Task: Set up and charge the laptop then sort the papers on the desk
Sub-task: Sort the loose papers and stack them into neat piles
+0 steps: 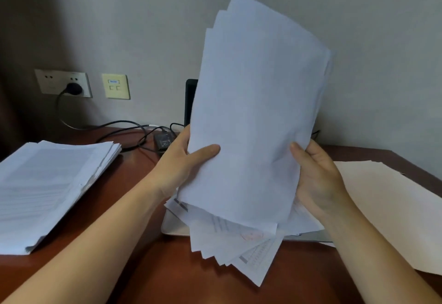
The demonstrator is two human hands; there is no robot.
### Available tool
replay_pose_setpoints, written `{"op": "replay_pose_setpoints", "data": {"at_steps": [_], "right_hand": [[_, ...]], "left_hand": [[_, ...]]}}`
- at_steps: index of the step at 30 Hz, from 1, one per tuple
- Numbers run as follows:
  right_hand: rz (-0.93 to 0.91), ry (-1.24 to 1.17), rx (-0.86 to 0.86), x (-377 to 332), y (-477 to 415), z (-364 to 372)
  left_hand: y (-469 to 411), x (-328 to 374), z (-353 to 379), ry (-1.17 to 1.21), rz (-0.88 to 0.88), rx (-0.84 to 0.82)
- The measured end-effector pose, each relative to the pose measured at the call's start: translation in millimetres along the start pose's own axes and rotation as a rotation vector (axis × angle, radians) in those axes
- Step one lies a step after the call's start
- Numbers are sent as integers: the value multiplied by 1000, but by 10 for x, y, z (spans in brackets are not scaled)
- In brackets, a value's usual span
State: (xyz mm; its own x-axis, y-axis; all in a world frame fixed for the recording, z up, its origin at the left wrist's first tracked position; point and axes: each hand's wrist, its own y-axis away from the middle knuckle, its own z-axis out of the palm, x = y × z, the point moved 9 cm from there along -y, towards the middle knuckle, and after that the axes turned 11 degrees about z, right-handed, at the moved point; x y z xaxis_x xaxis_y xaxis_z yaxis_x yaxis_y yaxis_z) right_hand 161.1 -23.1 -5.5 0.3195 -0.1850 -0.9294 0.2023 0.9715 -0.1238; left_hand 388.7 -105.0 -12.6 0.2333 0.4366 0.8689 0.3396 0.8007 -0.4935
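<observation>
Your left hand (189,160) and right hand (315,179) pinch a sheaf (251,112) by its side edges, thumbs on the near face and fingers curled behind. You hold it upright over the laptop (191,102), which stands open behind it and is mostly hidden. The sheaf's lower sheets fan out raggedly over the laptop's base; whether they touch it, I cannot tell.

Left of the laptop a brick (162,141) lies on the desk (143,268). A plug (74,88) sits in the socket (63,83) further left, so charging looks set up and sorting looks like the step in hand. A thick stack (52,184) lies well left of the laptop, and cream sheets (387,208) lie to its right.

The next move, I judge, calls for squaring that ragged bottom edge. Ease your pinch just enough for the sheets to slide level without spilling, then pick a pile.

The print on the sheets is too blurred to read. A red stamp (251,234) shows on one fanned sheet, its wording illegible. The blue label on the plate (116,86) left of the laptop is illegible too.
</observation>
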Motion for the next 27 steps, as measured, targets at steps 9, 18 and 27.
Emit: {"op": "replay_pose_setpoints", "data": {"at_steps": [9,18,27], "right_hand": [[169,296,185,356,-133,-277],[-72,356,154,151,-22,-65],[-152,420,193,-7,126,74]], "left_hand": [[213,-363,-226,-223,-278,-29],[203,-228,-144,-126,-167,42],[185,493,-69,-266,299,271]]}}
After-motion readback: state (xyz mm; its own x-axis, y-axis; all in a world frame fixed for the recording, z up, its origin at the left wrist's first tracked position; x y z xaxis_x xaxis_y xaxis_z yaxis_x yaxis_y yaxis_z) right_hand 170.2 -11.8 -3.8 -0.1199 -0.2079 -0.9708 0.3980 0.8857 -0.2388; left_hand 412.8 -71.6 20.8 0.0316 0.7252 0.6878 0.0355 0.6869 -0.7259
